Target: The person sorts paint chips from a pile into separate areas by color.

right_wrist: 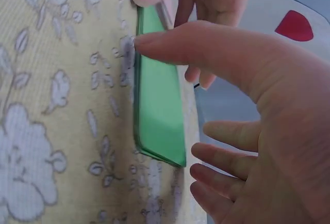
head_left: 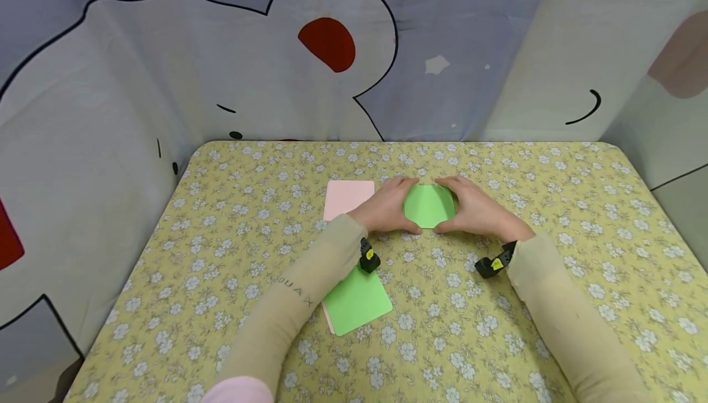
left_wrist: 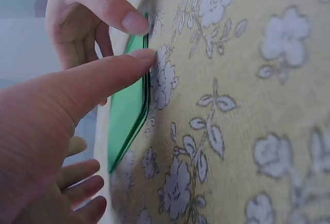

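A small stack of green cards (head_left: pixel 429 206) lies flat on the flowered cloth between two hands. My left hand (head_left: pixel 388 205) curves round its left end and my right hand (head_left: pixel 472 208) round its right end. Both thumbs meet the near edge; the other fingers reach the far edge. In the left wrist view, several thin layers show along the edge of the green cards (left_wrist: pixel 127 105), with the left thumb (left_wrist: pixel 111 79) against them. The right wrist view shows the right thumb (right_wrist: pixel 191 43) at the same edge of the green cards (right_wrist: pixel 160 100).
A pink card (head_left: pixel 347 197) lies left of the left hand, partly covered by it. Another green card (head_left: pixel 359 305) rests over a pink one (head_left: pixel 328 320) under the left forearm. A printed curtain (head_left: pixel 442 40) hangs behind the table's far edge.
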Tool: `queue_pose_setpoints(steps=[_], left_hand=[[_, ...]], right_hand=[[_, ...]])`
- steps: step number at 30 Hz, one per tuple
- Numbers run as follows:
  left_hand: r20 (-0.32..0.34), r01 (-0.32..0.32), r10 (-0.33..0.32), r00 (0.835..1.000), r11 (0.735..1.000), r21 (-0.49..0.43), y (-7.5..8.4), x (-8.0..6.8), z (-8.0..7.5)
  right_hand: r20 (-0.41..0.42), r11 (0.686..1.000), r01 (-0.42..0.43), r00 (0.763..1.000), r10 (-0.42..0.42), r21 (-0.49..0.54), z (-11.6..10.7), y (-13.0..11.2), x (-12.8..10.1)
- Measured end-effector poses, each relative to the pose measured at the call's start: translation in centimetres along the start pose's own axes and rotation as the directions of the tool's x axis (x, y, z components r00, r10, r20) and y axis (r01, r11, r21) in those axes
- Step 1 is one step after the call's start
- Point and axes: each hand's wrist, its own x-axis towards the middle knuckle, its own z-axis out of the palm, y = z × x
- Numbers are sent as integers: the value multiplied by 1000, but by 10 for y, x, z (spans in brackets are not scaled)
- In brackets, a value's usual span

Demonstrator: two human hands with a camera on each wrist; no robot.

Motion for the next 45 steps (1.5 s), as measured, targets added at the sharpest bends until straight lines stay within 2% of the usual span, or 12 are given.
queue_pose_setpoints(steps=[9,17,21,31,40,45], left_hand=[[-59,-36,34,998,998,-43,1,-21,-14],[-112,-43,37,993,997,-57,4,-40,-24],[-141,-41,31,990,997,-71,2,-50,-25],[-154,-29,15,988,996,-86,-4,-82,-27],[-149,-22,-5,989,984,-177,-8,-105,-19],[-169,-31,8,986,990,-138,-11,-113,-14]], right_hand=[[-32,1000,6,999,-6,6,-5,-11,-8],[-52,1000,24,998,-24,6,-3,-19,-14],[-52,999,39,998,-38,3,-3,-23,-18],[-57,998,59,997,-60,-19,1,-34,-25],[-31,997,78,996,-78,-10,7,-44,-30],[-25,995,98,995,-98,-13,14,-49,-30]])
